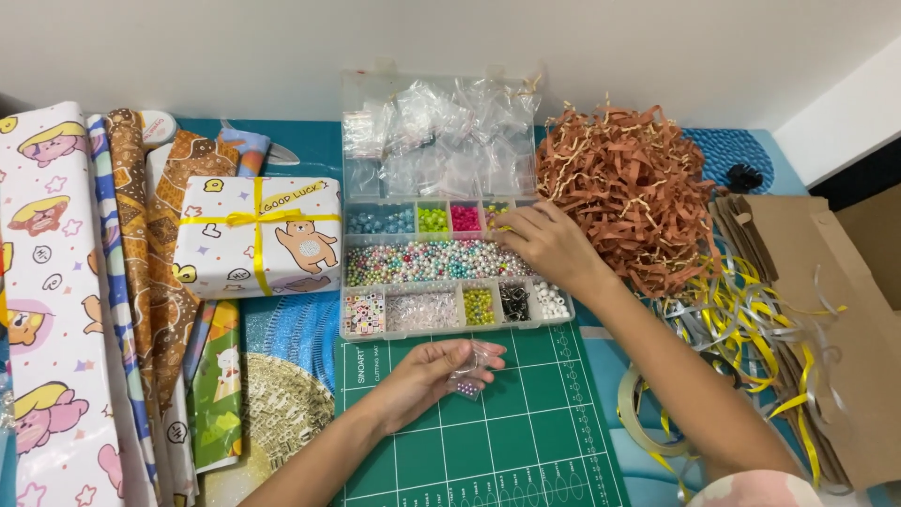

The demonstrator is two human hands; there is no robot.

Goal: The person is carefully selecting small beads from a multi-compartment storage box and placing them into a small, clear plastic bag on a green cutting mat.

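Beads [434, 262] (pastel) lie under right hand [549, 246] fingers [514, 225].

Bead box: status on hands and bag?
Right hand reaching into bead box, top-row compartment. Left hand holds small clear bag over green cutting mat. Nothing blocking.

We see a table [310, 141] covered in a blue patterned cloth. On it lie a green cutting mat [488, 451], a clear bead organizer box [450, 272] with its lid open, a wrapped gift box [258, 235] tied with yellow ribbon, and rolls of wrapping paper [66, 310] at the left. To the right sit a heap of brown shredded paper [629, 188], tangled yellow and silver ribbon [751, 319], brown paper bags [826, 282], and what we take for a tape roll [638, 422].
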